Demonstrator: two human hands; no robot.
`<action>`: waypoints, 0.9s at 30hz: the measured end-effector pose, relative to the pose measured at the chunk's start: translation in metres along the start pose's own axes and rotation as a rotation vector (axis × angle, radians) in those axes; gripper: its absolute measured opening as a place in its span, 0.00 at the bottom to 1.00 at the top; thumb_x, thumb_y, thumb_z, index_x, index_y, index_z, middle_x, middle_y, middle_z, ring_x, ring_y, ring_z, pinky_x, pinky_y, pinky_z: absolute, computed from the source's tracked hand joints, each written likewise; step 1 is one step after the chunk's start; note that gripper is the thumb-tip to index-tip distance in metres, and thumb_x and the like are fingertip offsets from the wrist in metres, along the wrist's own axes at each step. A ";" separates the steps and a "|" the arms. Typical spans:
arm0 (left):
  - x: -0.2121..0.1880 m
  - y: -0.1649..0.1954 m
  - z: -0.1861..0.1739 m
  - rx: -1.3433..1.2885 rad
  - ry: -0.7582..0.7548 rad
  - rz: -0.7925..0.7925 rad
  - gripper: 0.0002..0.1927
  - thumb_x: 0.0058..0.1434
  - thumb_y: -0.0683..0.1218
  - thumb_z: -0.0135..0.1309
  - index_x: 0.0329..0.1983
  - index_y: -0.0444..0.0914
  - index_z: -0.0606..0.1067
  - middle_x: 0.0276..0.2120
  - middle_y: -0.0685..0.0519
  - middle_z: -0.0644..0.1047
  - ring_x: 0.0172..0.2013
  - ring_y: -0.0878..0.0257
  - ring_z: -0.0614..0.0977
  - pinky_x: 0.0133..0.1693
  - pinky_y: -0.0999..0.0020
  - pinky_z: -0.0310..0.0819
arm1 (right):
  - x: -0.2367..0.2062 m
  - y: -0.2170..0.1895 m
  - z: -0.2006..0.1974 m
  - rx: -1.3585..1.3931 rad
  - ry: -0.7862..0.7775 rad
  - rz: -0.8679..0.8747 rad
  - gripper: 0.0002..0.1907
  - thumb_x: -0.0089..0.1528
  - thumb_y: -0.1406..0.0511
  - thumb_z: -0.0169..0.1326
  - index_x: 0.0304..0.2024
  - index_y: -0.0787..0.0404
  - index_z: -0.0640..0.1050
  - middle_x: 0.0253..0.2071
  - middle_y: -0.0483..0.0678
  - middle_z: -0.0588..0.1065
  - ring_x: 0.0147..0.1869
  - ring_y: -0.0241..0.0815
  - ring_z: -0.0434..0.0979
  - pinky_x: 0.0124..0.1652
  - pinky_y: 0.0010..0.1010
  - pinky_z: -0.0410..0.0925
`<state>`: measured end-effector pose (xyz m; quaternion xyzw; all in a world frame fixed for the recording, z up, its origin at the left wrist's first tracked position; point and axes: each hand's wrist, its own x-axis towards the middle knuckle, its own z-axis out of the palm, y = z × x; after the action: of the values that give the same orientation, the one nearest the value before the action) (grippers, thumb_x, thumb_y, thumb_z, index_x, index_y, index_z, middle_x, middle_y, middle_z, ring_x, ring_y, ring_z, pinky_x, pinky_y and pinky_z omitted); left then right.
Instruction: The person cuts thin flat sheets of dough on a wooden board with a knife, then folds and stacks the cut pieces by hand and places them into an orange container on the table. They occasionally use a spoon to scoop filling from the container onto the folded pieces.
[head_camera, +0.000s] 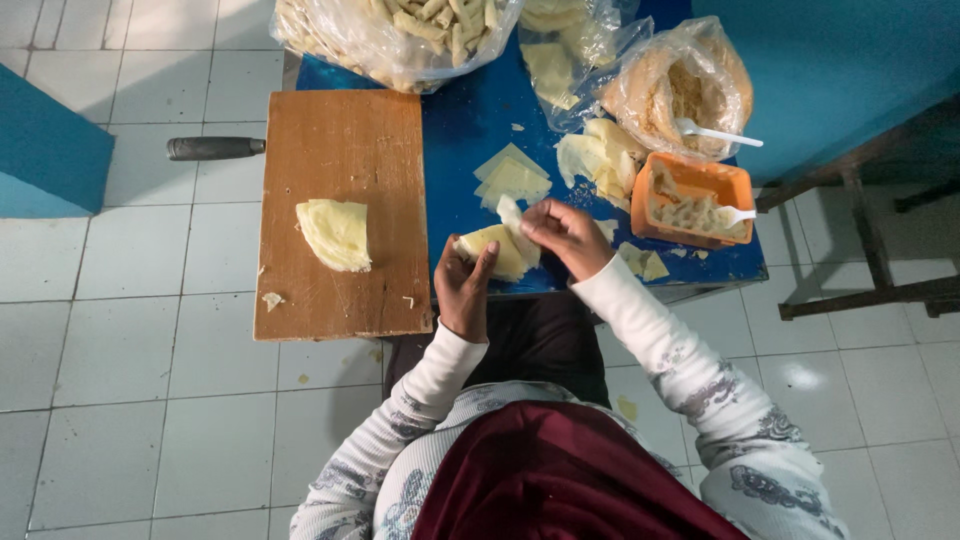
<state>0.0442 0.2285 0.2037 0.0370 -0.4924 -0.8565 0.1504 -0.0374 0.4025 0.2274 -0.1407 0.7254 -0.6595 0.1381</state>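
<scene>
Hands are meeting over the near edge of the blue surface (470, 130). We are cupping a pale yellow pastry sheet (492, 250) in our left hand (462, 285), its fingers closing around the wrapper from below. Our right hand (566, 235) is pinching the sheet's upper flap between fingertips. Just beside it, an orange tub (735, 185) of filling is sitting with a white spoon (738, 213) in it. To the left, a wooden board (345, 140) is carrying a stack of folded sheets (336, 234).
</scene>
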 end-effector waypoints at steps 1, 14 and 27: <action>0.001 0.000 0.000 0.004 0.010 0.001 0.13 0.66 0.43 0.61 0.46 0.33 0.71 0.38 0.53 0.79 0.38 0.70 0.77 0.41 0.74 0.72 | 0.010 0.003 -0.008 0.148 0.007 0.085 0.06 0.66 0.68 0.58 0.45 0.62 0.79 0.38 0.40 0.78 0.40 0.28 0.77 0.43 0.22 0.70; -0.008 0.005 0.002 0.003 0.019 0.030 0.11 0.70 0.45 0.57 0.49 0.33 0.72 0.40 0.54 0.78 0.42 0.70 0.76 0.46 0.74 0.70 | 0.040 -0.015 0.004 -0.937 0.211 -0.760 0.05 0.62 0.70 0.59 0.39 0.57 0.78 0.39 0.46 0.81 0.42 0.50 0.80 0.43 0.39 0.71; -0.008 -0.004 0.003 -0.119 -0.009 -0.002 0.13 0.74 0.45 0.51 0.56 0.31 0.73 0.46 0.53 0.78 0.46 0.68 0.76 0.50 0.72 0.70 | 0.006 -0.042 -0.001 -0.573 0.140 -0.551 0.06 0.69 0.69 0.55 0.48 0.59 0.78 0.45 0.47 0.82 0.45 0.45 0.83 0.46 0.33 0.74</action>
<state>0.0500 0.2348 0.2012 0.0248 -0.4412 -0.8845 0.1495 -0.0425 0.3976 0.2697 -0.3175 0.8227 -0.4508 -0.1386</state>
